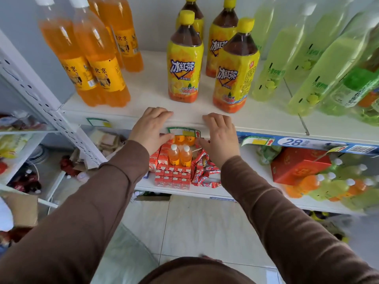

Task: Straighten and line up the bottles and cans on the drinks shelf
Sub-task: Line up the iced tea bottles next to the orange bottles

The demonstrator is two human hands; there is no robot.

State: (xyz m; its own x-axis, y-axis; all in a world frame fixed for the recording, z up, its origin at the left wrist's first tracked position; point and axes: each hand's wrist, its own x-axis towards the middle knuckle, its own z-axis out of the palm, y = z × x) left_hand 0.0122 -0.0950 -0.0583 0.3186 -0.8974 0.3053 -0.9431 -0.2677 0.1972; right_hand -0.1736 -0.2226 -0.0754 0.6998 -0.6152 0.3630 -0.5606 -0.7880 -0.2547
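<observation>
The white drinks shelf [256, 117] carries three groups of upright bottles. Orange soda bottles [96, 64] stand at the left. Iced tea bottles with yellow caps and yellow labels [184, 74] stand in the middle, the right front one [233, 78] slightly nearer the edge. Pale green lime drink bottles [272, 66] fill the right side. My left hand [151, 128] and my right hand [220, 134] both rest on the shelf's front edge just below the iced tea, fingers laid over the lip, holding no bottle.
A price tag strip [184, 132] sits between my hands. The lower shelf [205, 191] holds small red cartons [172, 177], small orange bottles [180, 154], red snack packs [205, 173] and a red box [297, 169]. A white perforated upright [41, 99] stands at the left.
</observation>
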